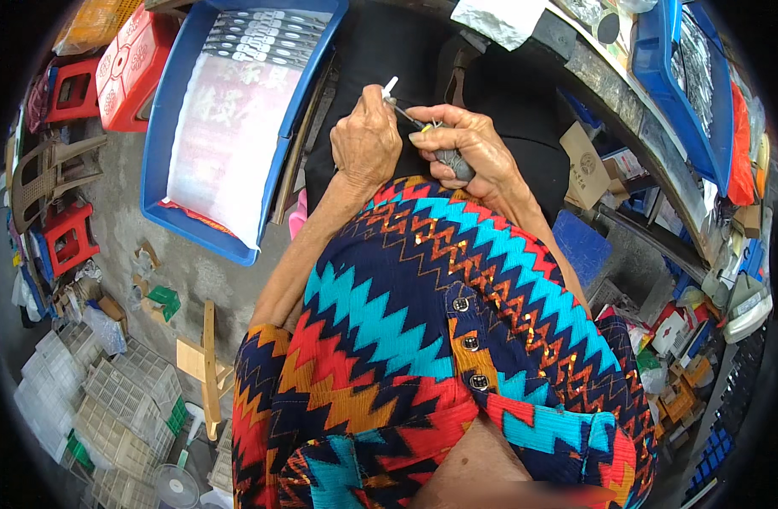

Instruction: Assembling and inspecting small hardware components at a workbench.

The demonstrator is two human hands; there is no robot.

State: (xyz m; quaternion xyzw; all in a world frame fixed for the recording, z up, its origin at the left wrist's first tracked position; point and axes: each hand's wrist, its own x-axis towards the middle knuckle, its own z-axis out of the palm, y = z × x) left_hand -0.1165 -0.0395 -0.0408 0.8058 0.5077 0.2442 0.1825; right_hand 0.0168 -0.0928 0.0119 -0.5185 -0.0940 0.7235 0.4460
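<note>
Over my lap, both hands are raised close together. My left hand (365, 142) is closed in a pinch on a slim white-tipped piece (391, 86), whose tip sticks up above the fingers. A thin dark shaft runs from it toward the other hand. My right hand (484, 154) is wrapped round a grey rounded object (453, 161) with a small yellow part by the thumb; its exact kind is hidden by the fingers. To the left, a blue tray (157, 153) lined with white sheet holds rows of slim dark pieces with white parts (257, 38) at its far end.
A worktable (626, 102) runs along the right, bearing another blue tray (728, 161). Below it stands an open cardboard box (586, 170). Red stools (71, 237), a brown chair (33, 182), a wooden piece (209, 365) and stacked pale crates (122, 416) stand left.
</note>
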